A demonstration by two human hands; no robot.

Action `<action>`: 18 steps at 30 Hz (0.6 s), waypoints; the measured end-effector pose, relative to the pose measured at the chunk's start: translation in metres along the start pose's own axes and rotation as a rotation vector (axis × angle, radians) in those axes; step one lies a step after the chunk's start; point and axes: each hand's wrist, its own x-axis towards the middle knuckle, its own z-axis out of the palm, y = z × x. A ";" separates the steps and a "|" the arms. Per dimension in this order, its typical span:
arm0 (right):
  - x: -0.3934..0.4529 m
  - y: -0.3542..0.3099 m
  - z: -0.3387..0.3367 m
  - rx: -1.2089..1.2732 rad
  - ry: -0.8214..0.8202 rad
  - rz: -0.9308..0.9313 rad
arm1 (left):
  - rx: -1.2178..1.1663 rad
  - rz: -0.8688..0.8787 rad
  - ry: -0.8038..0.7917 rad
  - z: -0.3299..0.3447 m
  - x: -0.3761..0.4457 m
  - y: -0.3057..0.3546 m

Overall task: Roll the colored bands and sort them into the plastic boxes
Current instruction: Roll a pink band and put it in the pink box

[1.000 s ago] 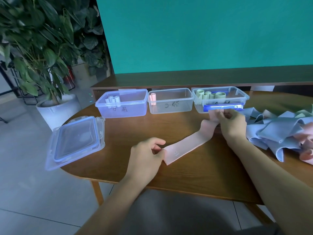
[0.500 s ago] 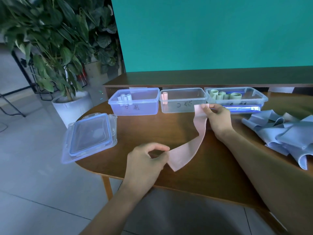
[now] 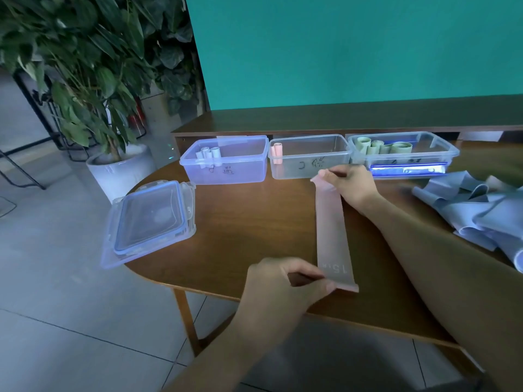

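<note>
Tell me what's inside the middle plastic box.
The middle box holds one rolled pink band, standing against its left wall. The rest of its floor looks bare, though the right hand covers the front right corner.

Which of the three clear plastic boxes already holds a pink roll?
The middle clear plastic box: one pink roll stands in its left corner; the neighbours hold pale and green rolls.

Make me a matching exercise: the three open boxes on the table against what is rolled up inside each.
Things:
1. left box
2. middle box
3. right box

Contents:
A. green rolls
B. pale bluish rolls
C. one pink roll

Pairs: 1-B, 2-C, 3-A
</note>
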 end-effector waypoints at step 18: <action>-0.095 -0.003 -0.036 -0.192 -0.020 -0.066 | 0.284 0.410 -0.017 0.003 0.009 0.002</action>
